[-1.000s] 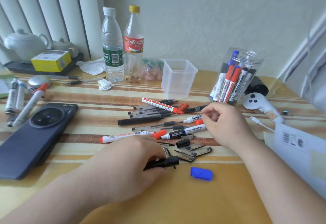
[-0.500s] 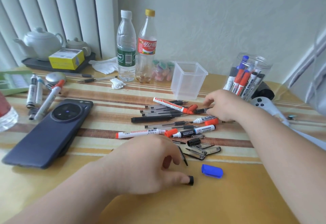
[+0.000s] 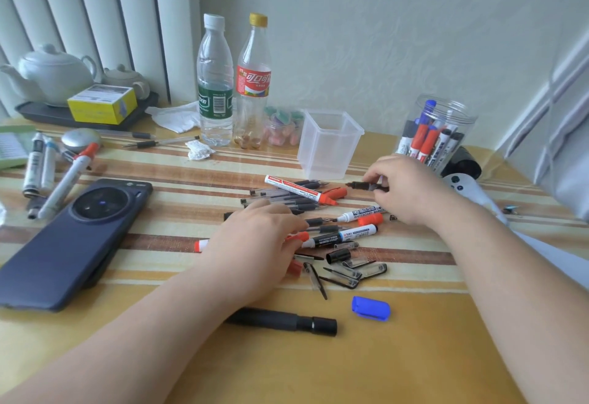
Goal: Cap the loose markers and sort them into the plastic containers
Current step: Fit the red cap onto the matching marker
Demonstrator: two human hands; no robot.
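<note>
On a yellow striped table [image 3: 414,356], a capped black marker [image 3: 283,321] lies nearest the camera, partly under the person's left forearm, with a loose blue cap [image 3: 370,308] just to its right. Beyond them sits a scatter of clear and black pen caps [image 3: 350,268]. The left hand [image 3: 255,241] rests palm-down on the pile of loose markers and pens [image 3: 306,203], fingers spread flat and gripping nothing that can be seen; a red cap [image 3: 298,237] pokes out at its fingertips and the red end of a marker [image 3: 200,245] shows at its left edge. Just right of that hand lie two whiteboard markers — one with a black cap section [image 3: 341,236], one uncapped beside a red cap [image 3: 369,219]. Farther back, the right hand [image 3: 404,187] pinches a dark pen [image 3: 363,185] between thumb and fingertips, holding it near the foot of the empty clear square container [image 3: 328,144]. A red-and-white marker [image 3: 294,189] lies diagonally across the pens to the left of it. Behind the right hand stands a round clear jar [image 3: 462,117] already holding upright capped markers in red, blue and black. At left lie a dark phone [image 3: 73,241] and more markers [image 3: 63,177]; at the back stand a water bottle [image 3: 215,85], a cola bottle [image 3: 254,82] and a white teapot [image 3: 51,75] on a tray.
</note>
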